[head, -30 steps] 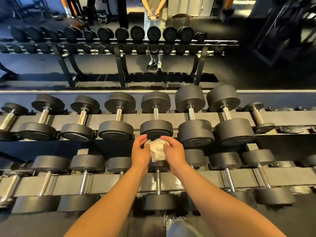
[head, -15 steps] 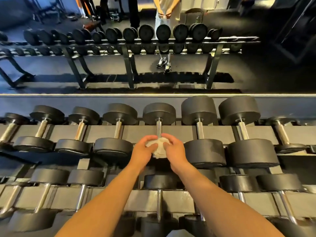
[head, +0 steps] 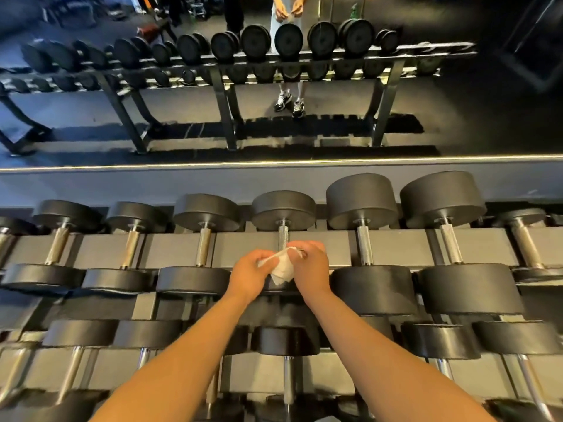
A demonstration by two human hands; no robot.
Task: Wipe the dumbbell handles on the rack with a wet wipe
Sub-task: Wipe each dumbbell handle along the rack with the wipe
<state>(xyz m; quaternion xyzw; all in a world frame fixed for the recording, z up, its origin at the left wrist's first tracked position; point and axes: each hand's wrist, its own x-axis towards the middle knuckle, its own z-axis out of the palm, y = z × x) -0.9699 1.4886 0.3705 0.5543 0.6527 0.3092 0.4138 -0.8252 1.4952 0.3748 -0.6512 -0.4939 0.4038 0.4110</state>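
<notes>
Head view: both hands meet at the frame's centre over the upper shelf of the rack (head: 396,248). The left hand (head: 249,274) and right hand (head: 310,266) each pinch the wet wipe (head: 281,269), a crumpled white wad with a corner hanging toward six o'clock. It sits against the lower end of a knurled steel handle (head: 283,237), which runs toward twelve o'clock into a round black dumbbell head (head: 283,210).
</notes>
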